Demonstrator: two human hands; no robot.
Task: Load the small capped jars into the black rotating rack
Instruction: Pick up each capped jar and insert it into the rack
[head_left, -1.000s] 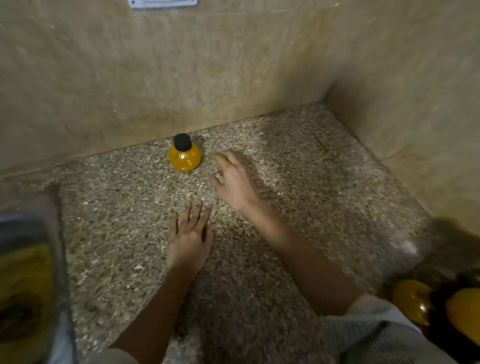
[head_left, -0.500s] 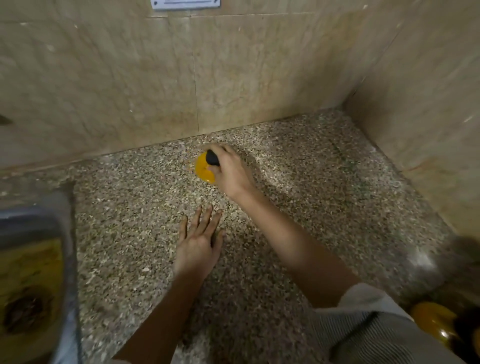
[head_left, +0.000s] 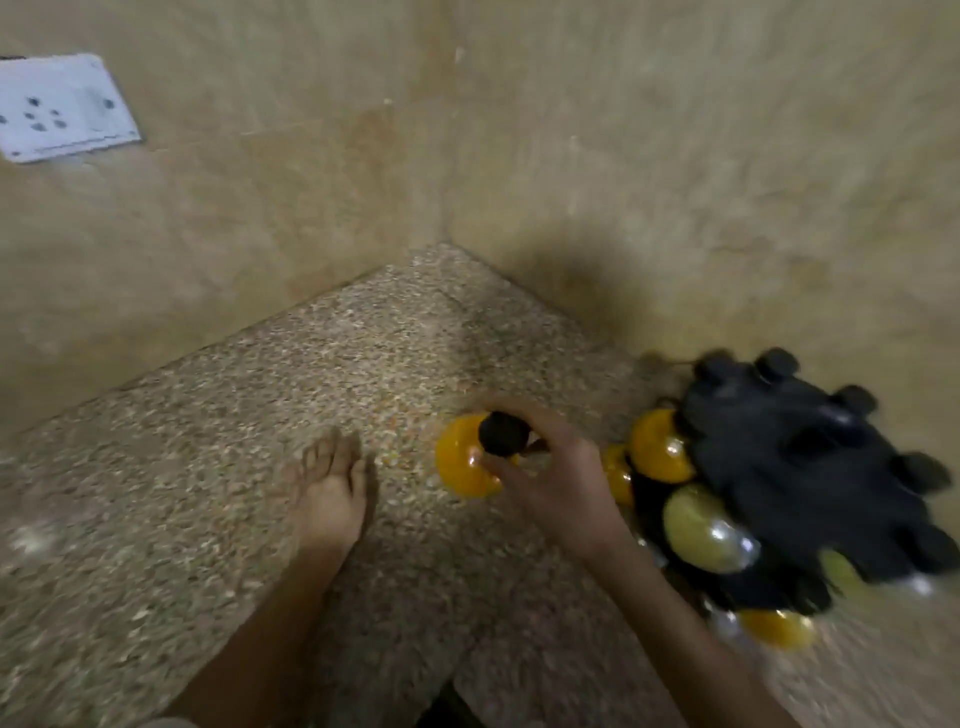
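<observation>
My right hand (head_left: 558, 480) grips a small round jar (head_left: 462, 465) of orange-yellow content with a black cap, lifted above the speckled stone counter (head_left: 208, 467) and tilted toward me. Just right of it stands the black rotating rack (head_left: 800, 467), its top ringed with black caps and several yellow and orange jars (head_left: 660, 447) seated around its side. My left hand (head_left: 330, 493) lies flat on the counter, fingers together, left of the held jar. The frame is blurred by motion.
Beige tiled walls (head_left: 623, 182) meet in a corner behind the counter. A white socket plate (head_left: 62, 106) is on the left wall. The counter's front edge has a dark gap (head_left: 447, 701) at the bottom centre.
My right hand closed on the jar near the back wall and carried it right toward the rack. The view swung right, bringing the rack in. My left hand stayed flat on the counter.
</observation>
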